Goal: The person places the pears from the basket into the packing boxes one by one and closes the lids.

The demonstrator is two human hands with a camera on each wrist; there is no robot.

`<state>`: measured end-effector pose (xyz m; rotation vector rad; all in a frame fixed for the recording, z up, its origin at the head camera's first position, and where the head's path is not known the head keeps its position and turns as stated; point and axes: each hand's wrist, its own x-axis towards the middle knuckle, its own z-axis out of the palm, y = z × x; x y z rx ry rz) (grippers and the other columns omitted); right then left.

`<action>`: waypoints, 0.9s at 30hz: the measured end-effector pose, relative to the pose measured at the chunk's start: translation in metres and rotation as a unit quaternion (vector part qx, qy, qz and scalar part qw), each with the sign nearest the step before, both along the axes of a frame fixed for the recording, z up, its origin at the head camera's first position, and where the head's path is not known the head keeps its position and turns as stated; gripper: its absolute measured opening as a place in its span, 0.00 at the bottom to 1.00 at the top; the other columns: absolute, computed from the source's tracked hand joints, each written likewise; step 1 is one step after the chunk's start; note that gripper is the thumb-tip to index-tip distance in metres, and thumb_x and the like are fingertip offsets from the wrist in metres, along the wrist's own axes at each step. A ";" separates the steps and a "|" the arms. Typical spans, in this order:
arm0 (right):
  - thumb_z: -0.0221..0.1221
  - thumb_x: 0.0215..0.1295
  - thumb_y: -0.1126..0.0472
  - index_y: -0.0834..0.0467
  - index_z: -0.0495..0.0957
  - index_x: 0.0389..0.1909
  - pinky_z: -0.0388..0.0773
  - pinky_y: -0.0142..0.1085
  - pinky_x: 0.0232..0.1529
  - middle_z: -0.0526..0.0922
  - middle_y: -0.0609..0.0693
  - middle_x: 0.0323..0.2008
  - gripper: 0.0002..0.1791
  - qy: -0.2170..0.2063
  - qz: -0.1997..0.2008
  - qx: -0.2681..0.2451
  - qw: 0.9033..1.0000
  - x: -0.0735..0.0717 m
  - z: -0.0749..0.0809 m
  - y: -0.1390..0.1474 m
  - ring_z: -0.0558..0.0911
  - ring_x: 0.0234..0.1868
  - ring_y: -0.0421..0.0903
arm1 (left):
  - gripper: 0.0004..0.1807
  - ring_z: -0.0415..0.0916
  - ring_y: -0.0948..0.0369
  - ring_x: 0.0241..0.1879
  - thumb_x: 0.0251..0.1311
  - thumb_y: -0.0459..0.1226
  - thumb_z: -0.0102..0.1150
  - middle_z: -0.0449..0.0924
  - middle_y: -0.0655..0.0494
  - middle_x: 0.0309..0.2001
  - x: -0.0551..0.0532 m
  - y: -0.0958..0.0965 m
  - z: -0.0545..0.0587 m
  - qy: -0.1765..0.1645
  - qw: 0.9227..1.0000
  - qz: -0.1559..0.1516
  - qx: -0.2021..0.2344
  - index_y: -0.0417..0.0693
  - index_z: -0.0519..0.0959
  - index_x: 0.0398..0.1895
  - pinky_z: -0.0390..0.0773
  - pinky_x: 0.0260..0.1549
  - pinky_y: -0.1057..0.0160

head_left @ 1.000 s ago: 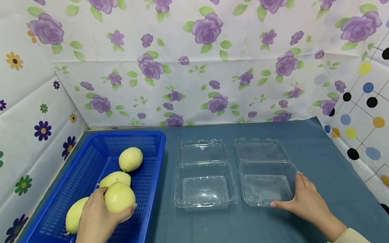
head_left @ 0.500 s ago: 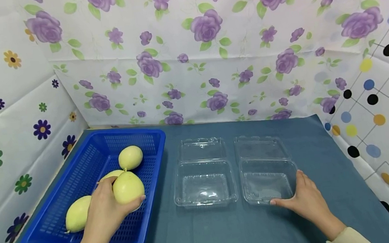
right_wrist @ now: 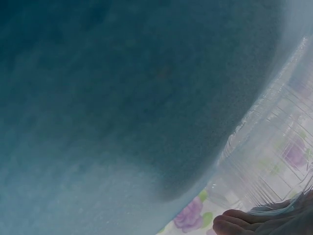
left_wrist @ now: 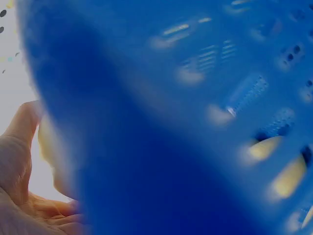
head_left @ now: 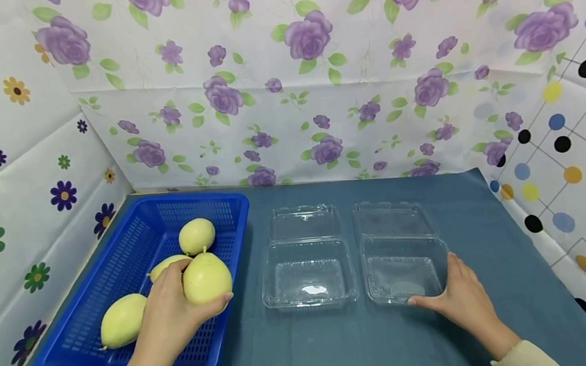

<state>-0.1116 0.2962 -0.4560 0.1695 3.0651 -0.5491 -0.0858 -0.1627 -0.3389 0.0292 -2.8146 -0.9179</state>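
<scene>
we grip one pale yellow fruit (head_left: pixel 209 278) between thumb and fingers of our left hand (head_left: pixel 175 309), over the right part of the blue basket (head_left: pixel 189 196), probably wrapping it widely so its smooth bulk cannot slip. our right hand (head_left: pixel 462 300) grips the right clear box (head_left: pixel 400 275) at its near right corner, thumb and fingers on adjoining sides, seemingly to steady it. the fruit's stem (head_left: pixel 204 249) points up and far; its long axis probably follows the stem, but the rounded outline leaves that unsure
</scene>
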 end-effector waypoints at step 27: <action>0.72 0.39 0.36 0.82 0.39 0.67 0.54 0.70 0.57 0.47 0.84 0.65 0.74 -0.018 0.022 -0.091 0.995 0.001 0.001 0.007 0.50 0.62 0.80 | 0.45 0.77 0.50 0.44 0.42 0.54 0.73 0.76 0.41 0.52 0.000 0.028 0.013 -0.054 0.997 -0.050 0.040 0.39 0.68 0.59 0.79 0.33 0.54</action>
